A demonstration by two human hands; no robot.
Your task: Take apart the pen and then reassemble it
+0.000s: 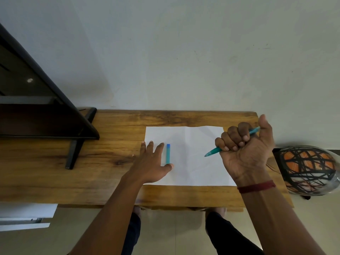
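Observation:
A teal pen body sticks out of my right hand, which is closed in a fist around it above the right side of a white paper sheet. Its tip points down-left; its rear end shows by my thumb. The teal pen cap, with a blue end, lies upright on the sheet's left part. My left hand rests flat and spread on the sheet's left edge, its thumb tip touching the cap's near end.
The sheet lies on a wooden table against a pale wall. A dark monitor on a stand fills the table's left side. A helmet with orange and black pattern sits off the right edge. My legs show below the table.

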